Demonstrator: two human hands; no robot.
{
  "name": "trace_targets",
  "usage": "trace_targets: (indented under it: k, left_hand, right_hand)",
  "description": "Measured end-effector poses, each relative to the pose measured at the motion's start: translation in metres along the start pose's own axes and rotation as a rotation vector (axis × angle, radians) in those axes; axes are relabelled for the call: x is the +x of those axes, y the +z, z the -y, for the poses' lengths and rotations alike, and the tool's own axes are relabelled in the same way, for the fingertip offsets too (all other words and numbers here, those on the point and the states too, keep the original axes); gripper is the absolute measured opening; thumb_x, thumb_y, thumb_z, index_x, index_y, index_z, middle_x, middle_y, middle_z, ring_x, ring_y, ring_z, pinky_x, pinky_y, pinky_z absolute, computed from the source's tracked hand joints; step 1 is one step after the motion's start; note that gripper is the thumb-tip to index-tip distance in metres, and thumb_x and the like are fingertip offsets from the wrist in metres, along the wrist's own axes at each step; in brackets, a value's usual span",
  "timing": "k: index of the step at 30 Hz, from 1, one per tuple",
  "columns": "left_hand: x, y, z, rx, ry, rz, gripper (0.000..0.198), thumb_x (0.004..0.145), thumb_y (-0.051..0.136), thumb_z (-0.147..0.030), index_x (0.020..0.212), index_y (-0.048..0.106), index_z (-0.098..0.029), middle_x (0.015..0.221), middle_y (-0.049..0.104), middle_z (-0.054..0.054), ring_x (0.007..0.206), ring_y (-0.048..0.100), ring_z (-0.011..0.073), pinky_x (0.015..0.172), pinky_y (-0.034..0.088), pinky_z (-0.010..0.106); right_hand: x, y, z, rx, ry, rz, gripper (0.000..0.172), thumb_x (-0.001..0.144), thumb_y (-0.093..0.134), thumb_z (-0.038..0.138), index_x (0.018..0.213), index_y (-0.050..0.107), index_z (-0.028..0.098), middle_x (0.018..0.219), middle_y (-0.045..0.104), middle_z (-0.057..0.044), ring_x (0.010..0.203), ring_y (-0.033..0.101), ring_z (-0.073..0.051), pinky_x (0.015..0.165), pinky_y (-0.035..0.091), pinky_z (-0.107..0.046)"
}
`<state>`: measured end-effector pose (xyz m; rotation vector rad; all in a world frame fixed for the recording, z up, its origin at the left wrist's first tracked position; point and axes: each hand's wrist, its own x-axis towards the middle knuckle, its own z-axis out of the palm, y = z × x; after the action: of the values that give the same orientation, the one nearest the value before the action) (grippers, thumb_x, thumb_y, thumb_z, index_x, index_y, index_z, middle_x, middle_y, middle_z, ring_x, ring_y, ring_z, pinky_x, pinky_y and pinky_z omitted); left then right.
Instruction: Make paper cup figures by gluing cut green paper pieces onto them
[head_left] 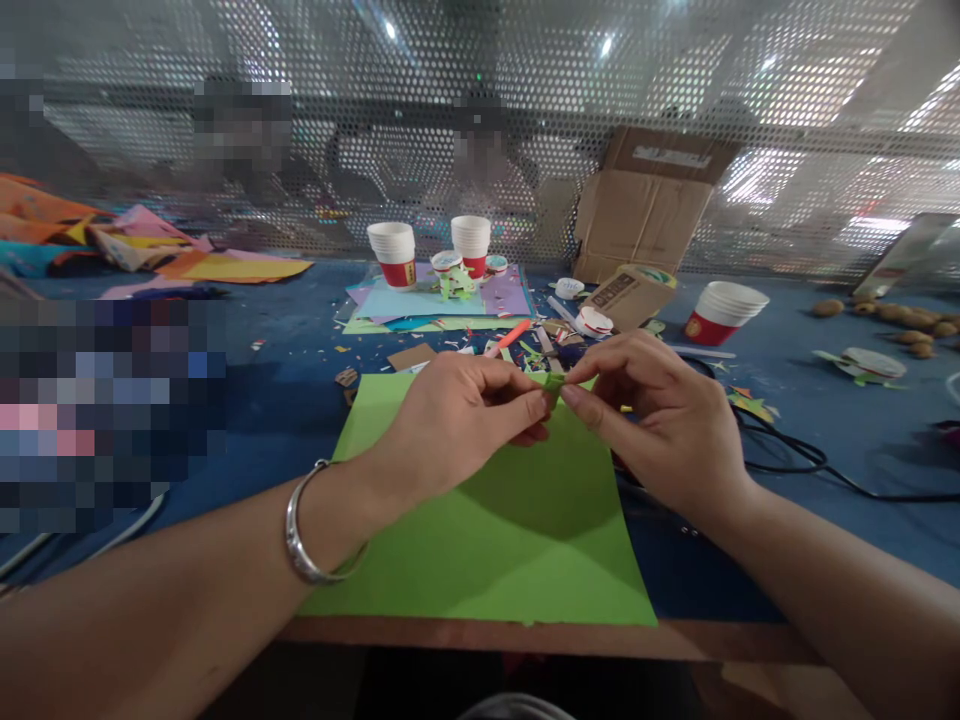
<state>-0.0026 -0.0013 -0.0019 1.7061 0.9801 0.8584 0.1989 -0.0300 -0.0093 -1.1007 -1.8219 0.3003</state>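
One light-green rectangular sheet of paper [540, 540] is laid flat on the blue tabletop [712, 580] below both hands, its nearest edge running roughly along the table's front edge. One silver-coloured metal bangle [296, 530] is worn on the left wrist.

One small folded piece of green paper [553, 382] is held between the hands, above the far part of the sheet. Thumb and forefinger of the left hand [465, 410] are pinched on its left side; thumb and forefinger of the right hand [667, 400] are closed at its right side. Long axis and pointing direction cannot be told, the piece being largely covered by fingertips.

To the right of the right hand, a black cable [787, 465] is looped and one white disc with green paper limbs [870, 365] is seen. Just beyond the left hand, one orange pen-like stick [512, 338] is noted, slanted away and rightward.

Farther off, three stacks of red-and-white paper cups [391, 255] are counted: two beyond the left hand, one beyond the right. One large brown cardboard box [645, 215] is stood behind.
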Motion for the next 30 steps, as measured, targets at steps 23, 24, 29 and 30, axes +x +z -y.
trace_targets:
  k: [23,24,29,30]
  left_hand:
    - [0.0007,0.0034,0.0014,-0.125,0.003,0.012,0.020,0.084,0.079,-0.035,0.087,0.079,-0.015,0.077,0.078,0.003,0.073,0.075,0.0149,0.070,0.061,0.022]
    - [0.0009,0.0035,0.0019,-0.127,0.006,0.009,0.020,0.085,0.079,-0.035,0.086,0.079,-0.015,0.077,0.078,0.003,0.073,0.075,0.0149,0.071,0.061,0.022]
    - [0.0001,0.0028,0.0007,-0.015,0.062,-0.016,0.017,0.087,0.075,-0.031,0.084,0.079,-0.015,0.076,0.078,0.005,0.071,0.071,0.0155,0.065,0.056,0.023]
    - [-0.0003,0.0026,-0.0003,0.010,0.075,-0.022,0.017,0.088,0.074,-0.030,0.083,0.079,-0.015,0.075,0.077,0.005,0.070,0.070,0.0153,0.064,0.055,0.023]
  right_hand:
    - [0.0032,0.0034,0.0003,0.269,0.231,0.072,0.005,0.087,0.069,0.021,0.085,0.064,0.021,0.068,0.062,0.002,0.055,0.054,-0.011,0.050,0.039,-0.026]
    - [0.0032,0.0036,0.0001,0.275,0.231,0.069,0.005,0.087,0.068,0.022,0.085,0.064,0.021,0.068,0.062,0.002,0.055,0.054,-0.011,0.050,0.040,-0.026]
    - [0.0046,0.0046,-0.0008,0.263,0.226,0.082,0.005,0.088,0.069,0.023,0.089,0.065,0.021,0.065,0.060,0.004,0.053,0.053,-0.010,0.049,0.039,-0.025]
    - [0.0049,0.0047,-0.0008,0.263,0.227,0.085,0.006,0.088,0.069,0.023,0.090,0.065,0.021,0.064,0.060,0.004,0.052,0.053,-0.010,0.049,0.038,-0.024]
